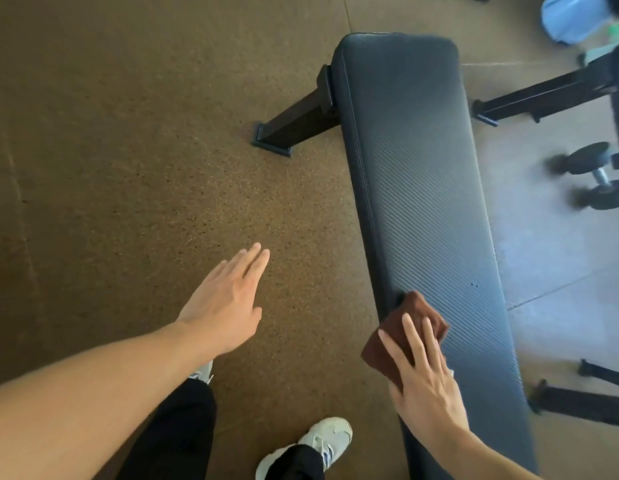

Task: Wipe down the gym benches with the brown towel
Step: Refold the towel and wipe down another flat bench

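- Floor (128, 168) of speckled brown rubber fills the view from 7 to 12 o'clock, turning to paler grey tiles toward 3 o'clock.
- Long black padded counter (422, 188), the gym bench, runs from about 12 o'clock down to 5 o'clock, its ribbed top facing up; one black foot bar (290, 126) sticks out from its far end toward 11 o'clock.
- Frame bars (543, 98) of other black equipment lie at 2 o'clock and again at 4 o'clock.
- Legs in black trousers (176, 434) stand at 6 to 7 o'clock on the brown floor, with a white sneaker (321, 441) at 6 o'clock.
- Left hand (225, 306) hangs over the floor at about 7 o'clock, flat with fingers straight and together, holding nothing and well apart from the counter.
- Right hand (425, 379) at 5 o'clock lies flat with spread fingers, pressing on the towel at the counter's near left edge.
- Brown towel (398, 330) sits crumpled under those fingers, partly on the padded top and partly draped over the left edge.
- Dumbbell (595, 174), dark and blurred, rests on the grey tiles at 3 o'clock.
- Pale blue object (571, 15) shows at 1 o'clock; too blurred to identify.
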A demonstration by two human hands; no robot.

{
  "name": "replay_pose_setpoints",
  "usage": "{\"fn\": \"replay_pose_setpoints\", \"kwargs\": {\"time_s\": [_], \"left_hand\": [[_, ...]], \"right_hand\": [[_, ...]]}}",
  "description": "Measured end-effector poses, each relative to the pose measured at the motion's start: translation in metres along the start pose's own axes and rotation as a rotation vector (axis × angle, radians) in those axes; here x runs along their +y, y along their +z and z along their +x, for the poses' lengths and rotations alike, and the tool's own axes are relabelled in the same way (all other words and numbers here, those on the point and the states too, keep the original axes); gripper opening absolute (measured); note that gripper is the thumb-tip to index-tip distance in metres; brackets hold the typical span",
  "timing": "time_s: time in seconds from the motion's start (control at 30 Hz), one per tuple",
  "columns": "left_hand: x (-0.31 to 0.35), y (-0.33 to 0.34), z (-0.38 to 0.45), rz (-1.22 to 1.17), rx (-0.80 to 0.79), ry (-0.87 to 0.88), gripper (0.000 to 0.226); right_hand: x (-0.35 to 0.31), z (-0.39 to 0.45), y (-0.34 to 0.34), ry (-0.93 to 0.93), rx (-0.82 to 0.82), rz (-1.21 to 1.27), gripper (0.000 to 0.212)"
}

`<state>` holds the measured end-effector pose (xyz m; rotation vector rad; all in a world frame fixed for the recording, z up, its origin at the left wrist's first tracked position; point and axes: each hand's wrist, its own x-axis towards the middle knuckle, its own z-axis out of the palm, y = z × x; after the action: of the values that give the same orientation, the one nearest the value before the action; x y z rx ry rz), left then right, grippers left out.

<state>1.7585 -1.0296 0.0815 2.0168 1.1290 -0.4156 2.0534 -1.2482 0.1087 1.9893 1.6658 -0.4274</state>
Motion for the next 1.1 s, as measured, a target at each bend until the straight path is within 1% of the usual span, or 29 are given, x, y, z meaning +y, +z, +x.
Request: {"fn": "replay_pose_setpoints", "kwargs": {"time_s": [0.03,0.07,0.13,0.23,0.27,0.37,0.43,0.47,0.53,0.67,0.73,0.83,0.9,0.97,1.03,1.07,1.1], "left_hand": [[0.001,0.001,-0.004,0.008,-0.003,0.006,0.093],[0.001,0.002,-0.007,0.009,-0.011,0.007,0.093],[0.005,0.002,-0.012,-0.014,-0.036,-0.005,0.092],[0.017,0.001,-0.011,-0.049,-0.031,-0.011,0.088],[0.022,0.002,-0.009,-0.043,-0.026,-0.002,0.086],[0.037,0.009,-0.006,-0.007,-0.04,0.013,0.084],[0.046,0.015,-0.005,0.0,-0.086,0.005,0.085],[0.052,0.017,-0.005,0.003,-0.101,0.008,0.086],[0.063,0.019,-0.002,0.029,-0.075,0.025,0.087],[0.089,0.028,0.001,0.113,0.011,0.066,0.089],[0.107,0.038,0.001,0.184,0.028,0.16,0.089],[0.137,0.055,0.003,0.274,0.031,0.359,0.085],[0.16,0.065,0.005,0.301,0.015,0.465,0.083],[0.183,0.075,0.007,0.307,-0.003,0.503,0.081],[0.205,0.086,0.008,0.34,-0.028,0.506,0.081],[0.215,0.091,0.008,0.37,-0.043,0.501,0.081],[0.222,0.096,0.008,0.399,-0.054,0.485,0.081]], "right_hand": [[0.003,-0.013,0.005,-0.011,-0.034,0.005,0.123],[0.003,-0.011,0.002,-0.028,-0.041,0.02,0.125],[-0.007,0.023,-0.017,-0.046,-0.006,0.053,0.116],[-0.031,0.112,-0.066,-0.01,0.141,0.163,0.099],[-0.039,0.143,-0.084,0.003,0.159,0.202,0.095],[-0.049,0.201,-0.12,-0.007,0.1,0.24,0.088],[-0.042,0.2,-0.122,-0.036,0.085,0.247,0.087],[-0.035,0.187,-0.118,-0.048,0.106,0.239,0.086],[-0.026,0.152,-0.096,-0.051,0.19,0.244,0.083],[-0.028,0.06,-0.025,0.032,0.324,0.312,0.089],[-0.026,0.012,0.016,0.079,0.326,0.315,0.089],[-0.017,-0.071,0.073,0.161,0.297,0.351,0.089],[-0.014,-0.13,0.112,0.255,0.274,0.381,0.095],[-0.016,-0.182,0.142,0.433,0.26,0.47,0.104],[-0.02,-0.208,0.154,0.59,0.244,0.584,0.11],[-0.021,-0.207,0.154,0.617,0.241,0.63,0.109],[-0.02,-0.199,0.149,0.617,0.245,0.664,0.102]]}}
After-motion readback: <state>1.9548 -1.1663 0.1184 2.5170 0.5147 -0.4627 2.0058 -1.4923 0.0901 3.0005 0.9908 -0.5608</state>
